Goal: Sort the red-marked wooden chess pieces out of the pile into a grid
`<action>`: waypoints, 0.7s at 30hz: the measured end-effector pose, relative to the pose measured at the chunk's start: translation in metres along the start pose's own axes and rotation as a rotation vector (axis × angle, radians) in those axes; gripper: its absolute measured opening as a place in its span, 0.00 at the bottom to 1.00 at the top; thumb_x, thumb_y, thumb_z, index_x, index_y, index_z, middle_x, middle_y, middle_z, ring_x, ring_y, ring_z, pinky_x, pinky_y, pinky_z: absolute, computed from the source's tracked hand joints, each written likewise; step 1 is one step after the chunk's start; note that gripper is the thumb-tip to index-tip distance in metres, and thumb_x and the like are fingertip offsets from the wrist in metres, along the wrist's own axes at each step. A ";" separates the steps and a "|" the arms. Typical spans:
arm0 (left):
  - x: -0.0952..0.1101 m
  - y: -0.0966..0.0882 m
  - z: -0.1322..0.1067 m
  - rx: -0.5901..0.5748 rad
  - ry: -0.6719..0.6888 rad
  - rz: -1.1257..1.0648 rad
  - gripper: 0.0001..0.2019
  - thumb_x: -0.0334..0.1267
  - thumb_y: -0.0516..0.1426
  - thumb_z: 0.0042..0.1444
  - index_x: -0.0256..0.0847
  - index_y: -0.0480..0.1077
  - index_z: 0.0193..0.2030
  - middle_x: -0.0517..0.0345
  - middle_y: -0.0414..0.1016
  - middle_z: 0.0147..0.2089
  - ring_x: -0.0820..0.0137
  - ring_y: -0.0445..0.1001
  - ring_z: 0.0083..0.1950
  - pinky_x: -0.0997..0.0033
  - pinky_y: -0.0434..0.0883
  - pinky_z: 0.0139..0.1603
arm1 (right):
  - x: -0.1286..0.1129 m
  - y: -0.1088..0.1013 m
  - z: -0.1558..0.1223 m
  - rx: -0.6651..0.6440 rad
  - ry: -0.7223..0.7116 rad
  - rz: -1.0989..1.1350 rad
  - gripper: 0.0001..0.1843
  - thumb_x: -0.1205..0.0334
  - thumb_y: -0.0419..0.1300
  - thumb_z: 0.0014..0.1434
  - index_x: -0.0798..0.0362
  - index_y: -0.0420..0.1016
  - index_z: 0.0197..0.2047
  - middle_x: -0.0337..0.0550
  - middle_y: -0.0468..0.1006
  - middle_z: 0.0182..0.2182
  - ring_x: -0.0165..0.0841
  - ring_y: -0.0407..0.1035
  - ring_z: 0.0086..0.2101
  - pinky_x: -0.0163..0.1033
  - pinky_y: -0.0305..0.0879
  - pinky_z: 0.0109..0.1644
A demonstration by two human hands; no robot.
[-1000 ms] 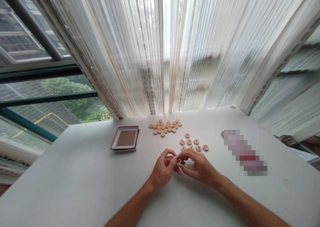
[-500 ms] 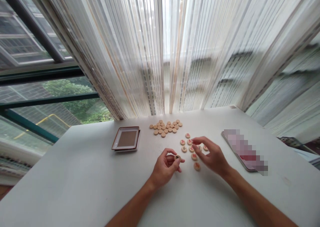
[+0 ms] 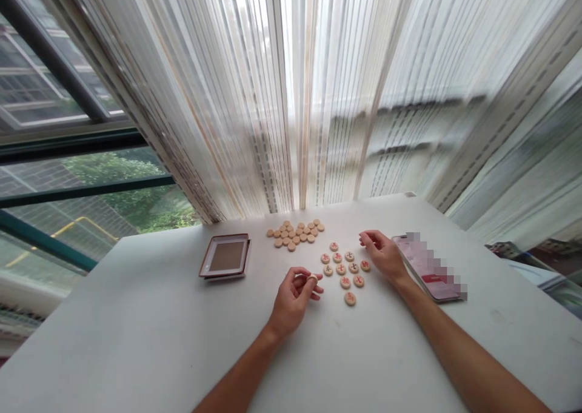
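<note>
Between the thumb and fingers of my left hand (image 3: 291, 301) is a round wooden Chinese chess piece (image 3: 313, 278), held tilted just above the table. Beside it, several face-up chess pieces (image 3: 341, 268) with red or dark characters lie in loose rows. A red-marked piece (image 3: 350, 298) sits nearest to me. My right hand (image 3: 385, 256) is to the right of these rows, its fingers curled closed, with no piece showing in them. Further back is a cluster of blank-topped chess pieces (image 3: 296, 240).
A shallow box (image 3: 224, 256) with a pale rim stands at left on the white table (image 3: 159, 316). A phone (image 3: 430, 270), partly blurred out, lies right of my right hand. Striped sheer curtains (image 3: 254, 97) hang behind the table, with an open window at left.
My right hand has drawn back to the right, off the face-up pieces, and its fingers have curled in. The left-hand piece has turned edge-on. The whole view has shifted slightly.
</note>
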State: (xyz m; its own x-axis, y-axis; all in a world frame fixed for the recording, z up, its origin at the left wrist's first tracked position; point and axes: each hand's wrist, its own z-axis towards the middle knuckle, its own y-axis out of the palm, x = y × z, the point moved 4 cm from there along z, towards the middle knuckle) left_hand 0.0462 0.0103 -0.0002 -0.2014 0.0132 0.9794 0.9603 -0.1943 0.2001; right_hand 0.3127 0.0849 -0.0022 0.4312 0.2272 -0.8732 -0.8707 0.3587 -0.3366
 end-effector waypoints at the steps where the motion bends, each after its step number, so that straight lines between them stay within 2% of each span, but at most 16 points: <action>1: 0.000 0.000 0.000 0.004 0.005 -0.004 0.17 0.48 0.62 0.57 0.40 0.63 0.42 0.45 0.79 0.47 0.65 0.81 0.39 0.65 0.76 0.38 | 0.001 0.001 0.000 -0.009 0.005 0.002 0.23 0.40 0.57 0.61 0.53 0.76 0.40 0.48 0.81 0.34 0.40 0.77 0.35 0.43 0.74 0.39; 4: 0.001 -0.001 0.002 0.014 0.027 0.008 0.17 0.47 0.63 0.57 0.39 0.65 0.43 0.47 0.77 0.48 0.64 0.81 0.41 0.63 0.77 0.41 | 0.001 0.001 0.000 -0.022 0.012 0.003 0.23 0.40 0.57 0.60 0.53 0.76 0.40 0.47 0.81 0.34 0.40 0.77 0.35 0.41 0.73 0.38; 8: 0.010 -0.009 0.014 0.063 0.094 0.084 0.15 0.46 0.63 0.57 0.40 0.64 0.43 0.56 0.75 0.40 0.63 0.82 0.40 0.65 0.77 0.41 | 0.001 0.001 0.000 -0.016 0.015 0.003 0.23 0.41 0.56 0.61 0.53 0.76 0.40 0.47 0.82 0.34 0.39 0.77 0.34 0.41 0.72 0.38; 12: 0.026 -0.014 0.044 0.052 0.131 0.261 0.14 0.45 0.62 0.57 0.40 0.67 0.45 0.54 0.77 0.41 0.64 0.81 0.39 0.71 0.75 0.32 | 0.000 0.001 0.001 -0.010 0.017 0.005 0.22 0.41 0.56 0.61 0.53 0.76 0.39 0.46 0.81 0.33 0.38 0.77 0.34 0.41 0.72 0.38; 14: 0.035 -0.012 0.063 0.016 0.171 0.411 0.14 0.43 0.61 0.57 0.40 0.72 0.47 0.52 0.79 0.40 0.63 0.80 0.41 0.69 0.75 0.37 | 0.000 0.002 0.001 -0.011 0.020 0.007 0.22 0.41 0.55 0.61 0.53 0.77 0.39 0.46 0.82 0.33 0.38 0.76 0.34 0.41 0.72 0.38; 16: 0.039 -0.007 0.081 -0.039 0.204 0.555 0.11 0.41 0.60 0.58 0.40 0.76 0.46 0.50 0.80 0.43 0.63 0.79 0.44 0.67 0.75 0.44 | 0.000 0.002 0.001 -0.017 0.021 0.008 0.22 0.42 0.55 0.61 0.53 0.77 0.39 0.46 0.82 0.34 0.39 0.76 0.34 0.41 0.72 0.38; 18: 0.039 -0.002 0.098 -0.059 0.212 0.622 0.11 0.40 0.59 0.58 0.40 0.77 0.45 0.49 0.81 0.44 0.64 0.79 0.43 0.65 0.75 0.45 | 0.000 0.002 0.000 -0.022 0.020 0.008 0.22 0.42 0.55 0.61 0.53 0.76 0.39 0.46 0.82 0.34 0.39 0.76 0.34 0.41 0.72 0.38; 21: 0.032 0.005 0.116 -0.094 0.197 0.647 0.10 0.39 0.61 0.56 0.39 0.78 0.43 0.49 0.82 0.40 0.64 0.80 0.39 0.65 0.76 0.42 | 0.000 0.002 0.000 -0.020 0.015 0.003 0.21 0.43 0.55 0.62 0.53 0.76 0.39 0.46 0.82 0.34 0.38 0.76 0.33 0.41 0.72 0.38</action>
State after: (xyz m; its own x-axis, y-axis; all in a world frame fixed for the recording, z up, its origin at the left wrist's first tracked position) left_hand 0.0666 0.1236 0.0352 0.3678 -0.3111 0.8763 0.8802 -0.1874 -0.4360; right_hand 0.3110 0.0859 -0.0025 0.4248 0.2143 -0.8796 -0.8767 0.3395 -0.3407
